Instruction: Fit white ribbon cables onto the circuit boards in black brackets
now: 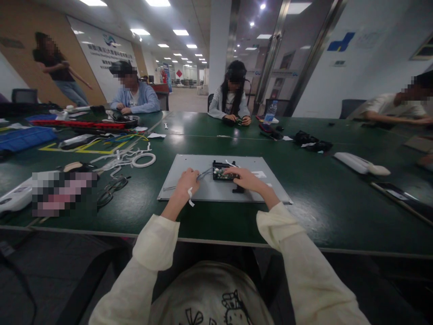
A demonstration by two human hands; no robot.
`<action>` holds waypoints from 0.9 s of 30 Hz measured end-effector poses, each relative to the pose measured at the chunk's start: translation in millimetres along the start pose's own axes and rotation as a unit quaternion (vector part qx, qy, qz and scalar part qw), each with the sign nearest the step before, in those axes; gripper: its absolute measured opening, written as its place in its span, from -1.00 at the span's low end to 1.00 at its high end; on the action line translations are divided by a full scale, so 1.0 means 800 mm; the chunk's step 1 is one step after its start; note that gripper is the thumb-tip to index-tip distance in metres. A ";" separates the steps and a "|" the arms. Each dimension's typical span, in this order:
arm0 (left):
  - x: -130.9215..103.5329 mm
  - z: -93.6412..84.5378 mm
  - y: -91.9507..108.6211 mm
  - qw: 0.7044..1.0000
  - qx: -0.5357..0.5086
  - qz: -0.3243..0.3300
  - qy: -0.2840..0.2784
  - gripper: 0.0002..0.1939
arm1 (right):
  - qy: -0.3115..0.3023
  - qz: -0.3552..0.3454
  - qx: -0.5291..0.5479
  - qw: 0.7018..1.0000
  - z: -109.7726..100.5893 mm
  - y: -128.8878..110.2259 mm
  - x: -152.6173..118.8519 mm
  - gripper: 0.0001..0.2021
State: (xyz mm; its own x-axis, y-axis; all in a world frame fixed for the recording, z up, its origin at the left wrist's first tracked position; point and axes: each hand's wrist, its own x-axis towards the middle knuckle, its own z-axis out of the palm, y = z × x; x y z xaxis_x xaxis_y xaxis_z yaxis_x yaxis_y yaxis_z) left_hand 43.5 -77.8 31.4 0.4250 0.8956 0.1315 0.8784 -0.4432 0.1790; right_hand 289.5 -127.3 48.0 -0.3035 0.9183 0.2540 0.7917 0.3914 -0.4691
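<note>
A black plastic housing (219, 164) with a green circuit board (221, 172) in it lies on a grey-white flat panel (209, 193). Thin grey wires (204, 173) run from the board's left side to my left hand (187, 181), whose fingers are closed around them. More wire trails out leftward over the panel. From the right, my right hand (249, 179) grips the housing, its fingertips at the edge of the board. Its thumb side is partly hidden. A black part of the housing (238, 189) juts out below that hand. A white strip (191, 197) hangs at my left wrist.
Left on the green table (216, 216) are glasses (113, 189), a white tape ring (144, 160), loose cables and a blue tray (27, 139). A white device (360, 164) and a phone (406, 198) lie right. Co-workers sit opposite near a water bottle (270, 113).
</note>
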 end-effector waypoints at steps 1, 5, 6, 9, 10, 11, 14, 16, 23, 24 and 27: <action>0.000 0.000 0.002 1.000 0.002 -0.004 0.003 -0.67 | 0.036 0.016 0.003 0.999 -0.005 0.005 -0.001 -0.59; 0.011 0.001 0.014 0.998 -0.024 0.050 0.038 -0.54 | 0.195 0.194 -0.060 0.959 -0.028 0.039 -0.014 -0.70; 0.018 0.002 0.019 0.994 -0.039 0.089 0.050 -0.52 | 0.203 0.243 -0.087 0.944 -0.032 0.048 -0.018 -0.73; 0.045 0.011 0.033 0.972 -0.079 0.214 0.057 -0.47 | 0.165 0.331 -0.145 0.918 -0.035 0.069 -0.027 -0.70; 0.054 0.015 0.037 0.963 -0.087 0.251 0.051 -0.46 | 0.147 0.338 -0.154 0.916 -0.033 0.072 -0.028 -0.67; 0.062 0.020 0.041 0.956 -0.092 0.274 0.044 -0.45 | 0.131 0.338 -0.161 0.918 -0.030 0.074 -0.027 -0.64; 0.076 0.034 0.048 0.948 -0.106 0.300 0.033 -0.42 | 0.088 0.322 -0.177 0.926 -0.018 0.075 -0.021 -0.56; 0.076 0.042 0.050 0.950 -0.111 0.290 0.033 -0.41 | 0.074 0.319 -0.180 0.928 -0.012 0.075 -0.018 -0.55; 0.059 0.043 0.052 0.964 -0.084 0.251 -0.012 -0.42 | 0.120 0.338 -0.041 0.933 -0.010 0.083 -0.012 -0.80; 0.057 0.042 0.053 0.966 -0.082 0.246 -0.014 -0.42 | 0.126 0.342 -0.030 0.931 -0.011 0.084 -0.010 -0.81; 0.056 0.040 0.055 0.966 -0.079 0.245 -0.012 -0.43 | 0.140 0.354 0.011 0.925 -0.011 0.087 -0.005 -0.78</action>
State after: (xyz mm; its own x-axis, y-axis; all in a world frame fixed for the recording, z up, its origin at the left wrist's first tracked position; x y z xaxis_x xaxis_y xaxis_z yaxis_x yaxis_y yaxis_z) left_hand 108.3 -56.1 13.9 0.7879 0.5765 0.2167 0.5268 -0.8131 0.2478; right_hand 350.1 -104.3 21.6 0.4377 0.8951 0.0852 0.7278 -0.2971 -0.6181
